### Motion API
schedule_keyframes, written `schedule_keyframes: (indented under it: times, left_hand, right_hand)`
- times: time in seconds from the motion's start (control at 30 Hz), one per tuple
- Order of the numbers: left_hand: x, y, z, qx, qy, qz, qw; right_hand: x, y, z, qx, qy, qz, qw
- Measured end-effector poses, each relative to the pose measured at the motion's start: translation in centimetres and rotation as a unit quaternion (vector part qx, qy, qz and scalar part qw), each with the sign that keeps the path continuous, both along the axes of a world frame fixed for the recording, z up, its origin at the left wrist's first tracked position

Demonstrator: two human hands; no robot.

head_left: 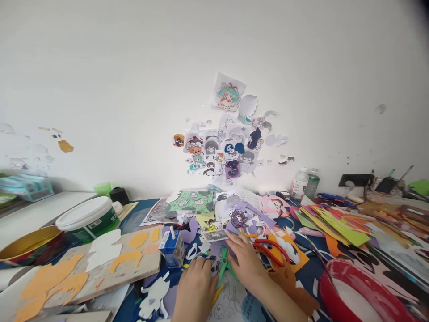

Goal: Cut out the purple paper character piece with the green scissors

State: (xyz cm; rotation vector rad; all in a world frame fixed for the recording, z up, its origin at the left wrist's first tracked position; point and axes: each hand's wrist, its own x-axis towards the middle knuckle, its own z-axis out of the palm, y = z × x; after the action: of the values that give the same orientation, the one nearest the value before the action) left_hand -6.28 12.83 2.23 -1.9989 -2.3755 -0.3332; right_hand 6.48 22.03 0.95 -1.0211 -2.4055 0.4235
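Note:
My left hand is low in the middle, curled with its back to me. Its fingertips are hidden, so what they hold does not show. My right hand reaches in from the lower right, its fingers stretched forward and its thumb apart. One fingertip is at the edge of a flat, clear rectangular piece. Between my hands lies a green forked tool, close to my right thumb; its kind is unclear. Below it is a paper with line drawings. A blue-and-white drink carton stands left of my hands.
Paper scraps and printed cartoons cover the desk. Orange cutouts lie on a board at left, near a white-lidded tub. Red-handled scissors and a red ring-shaped object are at right. Bottles stand by the wall.

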Motion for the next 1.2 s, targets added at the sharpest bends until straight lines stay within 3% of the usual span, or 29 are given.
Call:
schedule_keyframes:
  times: [0.1,0.23,0.3,0.37,0.47,0.57,0.67,0.73,0.83,1.07,1.2]
  left_hand:
    - [-0.1,0.0,-0.2,0.011,0.02,0.003,1.0]
    - [-0.9,0.4,-1.4,0.047,0.03,-0.011,0.998]
    - [-1.3,0.6,-2.0,0.054,0.026,-0.024,0.998]
    - [-1.5,0.7,-2.2,0.05,0.021,-0.025,0.998]
    - [-1.3,0.7,-2.1,0.033,0.012,-0.019,0.999]
    - [-0.9,0.6,-2.0,0.035,0.02,-0.009,0.999]
    - [-0.6,0.7,-2.3,0.046,0.037,-0.003,0.998]
    - [-0.7,0.8,-2.7,0.048,0.043,-0.003,0.998]
    - [-0.9,1.1,-3.1,0.045,0.043,-0.009,0.998]
    - [-0.8,1.0,-2.8,0.021,-0.002,-0.023,1.0]
    - [-0.4,0.9,-2.8,0.026,0.004,-0.004,1.0]
  right_hand:
    - [0.1,-0.5,0.8,0.01,0.018,0.036,0.999]
    - [0.1,-1.2,1.1,0.005,0.049,0.141,0.989]
    - [0.1,-1.0,0.8,0.019,0.061,0.14,0.988]
    - [0.4,0.0,0.1,0.057,0.069,0.074,0.993]
    - [1.5,2.6,-1.0,0.108,0.066,-0.096,0.987]
    - [3.2,4.9,-1.6,0.124,0.016,-0.27,0.955]
    - [4.6,6.0,-1.4,0.115,-0.053,-0.384,0.915]
    - [5.0,6.1,-1.2,0.094,-0.077,-0.409,0.905]
    - [5.2,6.2,-1.4,0.07,-0.083,-0.397,0.911]
    - [5.8,7.9,-3.4,0.103,-0.071,-0.377,0.918]
    - [6.0,8.1,-2.9,0.122,-0.083,-0.359,0.921]
